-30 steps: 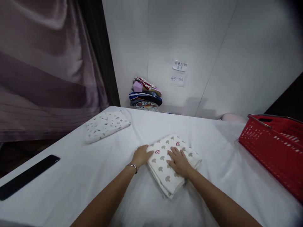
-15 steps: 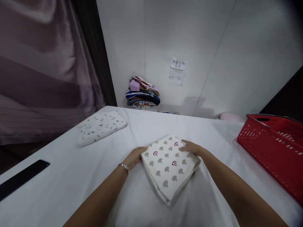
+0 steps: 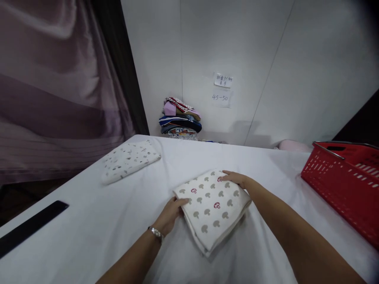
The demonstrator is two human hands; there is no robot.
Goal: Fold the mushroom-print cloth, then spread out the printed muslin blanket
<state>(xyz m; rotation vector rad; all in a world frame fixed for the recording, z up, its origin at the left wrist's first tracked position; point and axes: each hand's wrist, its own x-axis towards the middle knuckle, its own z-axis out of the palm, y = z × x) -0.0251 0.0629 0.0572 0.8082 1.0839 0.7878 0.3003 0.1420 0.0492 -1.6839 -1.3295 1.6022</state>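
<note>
Closest in, two bare forearms reach forward over a desk (image 3: 89,236) covered in white cloth. Between the hands lies a folded towel (image 3: 211,207) with a mushroom print, turned cornerwise so that one corner points back at the person; its longer sides seem to run from far left to near right. The left hand (image 3: 171,215), a bracelet at its wrist, has bent fingers against the towel's left corner; whether they pinch the edge I cannot tell. The right hand (image 3: 237,179) lies open on the far corner, farther out than the left. A black strip (image 3: 29,223) lies at the desk's left edge, and a red basket (image 3: 346,185) stands at the right. Farther left rests another folded cloth (image 3: 130,159). Beyond, a pile of clothes (image 3: 180,118) sits against the wall under two paper notes (image 3: 222,88).
</note>
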